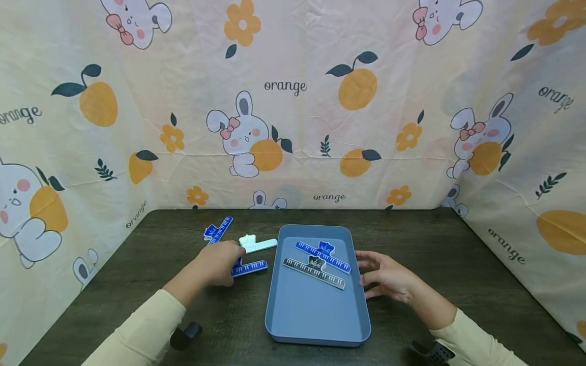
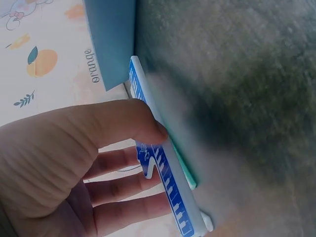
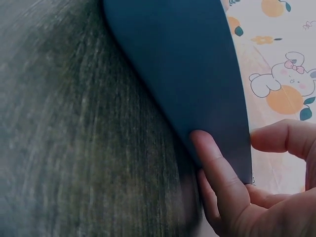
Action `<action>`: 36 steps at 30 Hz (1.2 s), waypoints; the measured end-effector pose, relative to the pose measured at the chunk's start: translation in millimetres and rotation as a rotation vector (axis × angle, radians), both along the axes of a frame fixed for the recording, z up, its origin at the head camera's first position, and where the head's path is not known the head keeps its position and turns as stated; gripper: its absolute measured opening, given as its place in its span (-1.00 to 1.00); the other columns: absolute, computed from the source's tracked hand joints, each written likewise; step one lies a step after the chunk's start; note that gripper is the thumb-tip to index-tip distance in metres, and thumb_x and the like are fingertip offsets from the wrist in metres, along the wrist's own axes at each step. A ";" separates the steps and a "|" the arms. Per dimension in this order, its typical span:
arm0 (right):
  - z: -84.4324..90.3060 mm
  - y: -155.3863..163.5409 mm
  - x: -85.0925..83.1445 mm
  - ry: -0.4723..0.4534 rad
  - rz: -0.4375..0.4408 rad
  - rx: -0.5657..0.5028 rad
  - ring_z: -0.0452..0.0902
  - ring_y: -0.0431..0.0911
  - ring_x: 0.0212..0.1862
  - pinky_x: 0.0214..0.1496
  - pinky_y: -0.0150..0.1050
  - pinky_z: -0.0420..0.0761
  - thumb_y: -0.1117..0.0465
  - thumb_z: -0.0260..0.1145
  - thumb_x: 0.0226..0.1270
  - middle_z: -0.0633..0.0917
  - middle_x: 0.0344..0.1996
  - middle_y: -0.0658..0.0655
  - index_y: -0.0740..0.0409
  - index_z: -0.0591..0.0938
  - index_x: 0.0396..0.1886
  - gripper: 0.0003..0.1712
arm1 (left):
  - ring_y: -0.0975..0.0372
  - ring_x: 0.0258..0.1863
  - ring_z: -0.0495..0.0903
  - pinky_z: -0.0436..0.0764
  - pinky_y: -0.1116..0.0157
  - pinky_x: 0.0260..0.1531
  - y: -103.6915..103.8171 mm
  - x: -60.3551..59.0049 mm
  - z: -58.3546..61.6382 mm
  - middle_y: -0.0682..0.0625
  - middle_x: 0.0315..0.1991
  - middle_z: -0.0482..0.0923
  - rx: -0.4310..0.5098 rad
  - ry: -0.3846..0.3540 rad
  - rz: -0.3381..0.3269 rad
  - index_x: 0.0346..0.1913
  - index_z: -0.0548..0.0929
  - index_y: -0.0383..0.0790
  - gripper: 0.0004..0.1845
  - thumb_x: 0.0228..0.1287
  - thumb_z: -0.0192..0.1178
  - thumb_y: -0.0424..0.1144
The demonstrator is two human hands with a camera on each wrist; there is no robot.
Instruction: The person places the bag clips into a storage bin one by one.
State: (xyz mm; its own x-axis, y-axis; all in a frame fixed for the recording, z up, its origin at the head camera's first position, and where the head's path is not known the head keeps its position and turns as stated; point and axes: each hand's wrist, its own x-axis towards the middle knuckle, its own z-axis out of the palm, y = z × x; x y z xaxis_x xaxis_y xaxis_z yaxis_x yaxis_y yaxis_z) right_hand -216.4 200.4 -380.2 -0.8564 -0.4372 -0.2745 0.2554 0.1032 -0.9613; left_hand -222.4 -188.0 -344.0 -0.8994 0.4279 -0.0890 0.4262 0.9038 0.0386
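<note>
Hands: left hand (image 1: 218, 262) pinches a blue ruler clip (image 1: 249, 268); right hand (image 1: 386, 277), fingers relaxed, touches the tray (image 1: 316, 315).

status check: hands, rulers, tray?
Left hand pinches blue ruler on table. Right hand fingers touch tray wall. Two rulers in tray. Nothing blocking.

Dark wood-grain table (image 1: 458, 264), cartoon-print cloth round back and sides. Blue-grey tray (image 1: 316, 317) at centre, long side running 12 to 6. Three ruler clips directly on tabletop at 10 o'clock of tray: blue ruler clip (image 1: 218, 230) farthest out, white ruler clip (image 1: 256, 244) just beside tray's left rim, second blue ruler clip (image 1: 249, 268) nearer, around 9 o'clock. Small black object (image 1: 185, 335) at 7 o'clock near front edge.
</note>
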 end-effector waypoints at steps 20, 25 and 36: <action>-0.7 -0.2 1.4 0.000 -0.022 0.023 0.57 0.08 -0.12 -0.14 0.09 0.66 0.51 0.26 0.14 0.20 0.34 0.51 0.34 0.00 0.50 -0.03 | 0.16 -0.33 0.56 0.62 0.08 -0.34 0.1 0.6 33.9 -0.02 -0.27 0.61 -0.057 0.094 -0.046 -0.02 0.69 -0.23 -0.48 -0.20 0.52 -0.33; -0.6 -0.4 1.8 0.005 -0.019 0.020 0.57 0.07 -0.12 -0.15 0.09 0.67 0.51 0.26 0.14 0.20 0.34 0.52 0.35 0.00 0.50 -0.03 | 0.20 -0.35 0.54 0.60 0.11 -0.38 8.4 2.6 41.0 0.00 -0.25 0.61 -0.057 0.129 -0.075 0.00 0.69 -0.22 -0.49 -0.16 0.49 -0.35; -0.2 -0.3 2.6 0.015 -0.025 0.030 0.59 0.06 -0.13 -0.17 0.07 0.68 0.50 0.25 0.14 0.31 0.26 0.52 0.36 -0.01 0.50 -0.04 | 0.18 -0.33 0.57 0.63 0.16 -0.32 38.9 8.8 55.6 -0.02 -0.26 0.62 -0.057 0.148 -0.164 -0.01 0.70 -0.24 -0.51 -0.12 0.51 -0.34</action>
